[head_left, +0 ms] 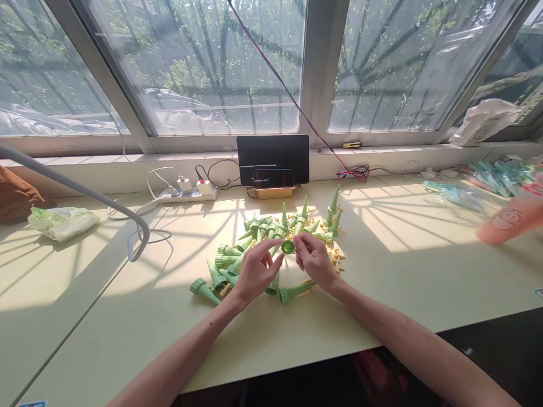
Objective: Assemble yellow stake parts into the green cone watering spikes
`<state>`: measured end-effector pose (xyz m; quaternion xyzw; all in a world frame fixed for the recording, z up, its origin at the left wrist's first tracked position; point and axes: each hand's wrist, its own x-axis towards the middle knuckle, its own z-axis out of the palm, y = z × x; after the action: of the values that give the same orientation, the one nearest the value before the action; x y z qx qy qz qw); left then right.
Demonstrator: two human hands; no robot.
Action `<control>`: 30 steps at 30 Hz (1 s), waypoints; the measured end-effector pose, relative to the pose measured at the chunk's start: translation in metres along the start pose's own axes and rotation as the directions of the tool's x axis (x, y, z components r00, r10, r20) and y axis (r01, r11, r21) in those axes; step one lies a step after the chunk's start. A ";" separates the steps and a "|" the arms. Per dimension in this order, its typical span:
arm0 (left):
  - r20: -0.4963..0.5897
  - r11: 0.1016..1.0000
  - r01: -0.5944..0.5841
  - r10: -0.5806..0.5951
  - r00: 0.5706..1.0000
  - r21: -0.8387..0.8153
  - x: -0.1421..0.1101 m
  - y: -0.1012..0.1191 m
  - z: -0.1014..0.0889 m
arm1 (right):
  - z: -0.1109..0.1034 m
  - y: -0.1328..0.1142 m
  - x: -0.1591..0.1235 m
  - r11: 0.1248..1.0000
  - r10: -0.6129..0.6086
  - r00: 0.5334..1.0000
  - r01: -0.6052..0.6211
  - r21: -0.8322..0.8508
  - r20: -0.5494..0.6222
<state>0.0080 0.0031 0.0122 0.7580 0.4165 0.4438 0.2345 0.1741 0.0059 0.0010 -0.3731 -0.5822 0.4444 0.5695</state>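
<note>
A green plastic watering spike is held up between my hands, its round open end facing me. My left hand is closed on its left side, with thumb and index finger at the rim. From the right, the pinched fingers of my right hand meet the rim; whether they also hold a small part is hidden. Around and behind my hands lies a pile of similar green spikes, with a loose spike at the near left. Small yellow pieces are scattered among them, mostly to the right.
A black tablet with a phone in front stands by the window. A power strip with cables and a grey bent metal bar are at left. To the right are an orange-pink cup and plastic bags.
</note>
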 end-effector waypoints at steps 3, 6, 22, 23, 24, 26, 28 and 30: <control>-0.017 0.982 0.162 -0.164 0.986 -0.100 0.001 0.003 -0.002 | -0.001 0.001 0.000 1.000 -0.012 1.000 0.012 -0.005 -0.013; 0.006 0.954 0.236 -0.239 0.971 -0.184 0.003 0.006 -0.003 | 0.000 0.002 -0.001 1.000 -0.016 1.000 0.016 -0.018 -0.008; 0.290 0.905 0.342 -0.266 0.919 -0.253 0.004 0.010 -0.005 | 0.001 0.002 -0.004 1.000 -0.010 1.000 0.010 -0.011 0.023; 0.296 0.904 0.345 -0.268 0.917 -0.251 0.004 0.009 -0.005 | 0.001 0.002 -0.004 1.000 -0.005 1.000 0.005 -0.003 0.027; 0.299 0.904 0.347 -0.270 0.916 -0.249 0.004 0.008 -0.005 | 0.001 0.003 -0.004 1.000 -0.001 1.000 0.001 0.004 0.029; 0.300 0.906 0.342 -0.264 0.917 -0.248 0.003 0.007 -0.004 | 0.001 0.004 -0.004 1.000 0.007 1.000 -0.007 0.018 0.030; 0.293 0.912 0.329 -0.254 0.922 -0.244 0.002 0.006 -0.004 | 0.001 0.004 -0.004 1.000 0.017 0.999 -0.017 0.024 0.027; 0.286 0.920 0.315 -0.244 0.927 -0.234 0.002 0.005 -0.003 | 0.001 0.003 -0.004 0.999 0.029 0.999 -0.030 0.025 0.024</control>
<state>0.0078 0.0015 0.0186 0.7000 0.4222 0.3596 0.4499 0.1735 0.0035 -0.0035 -0.3694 -0.5776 0.4644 0.5606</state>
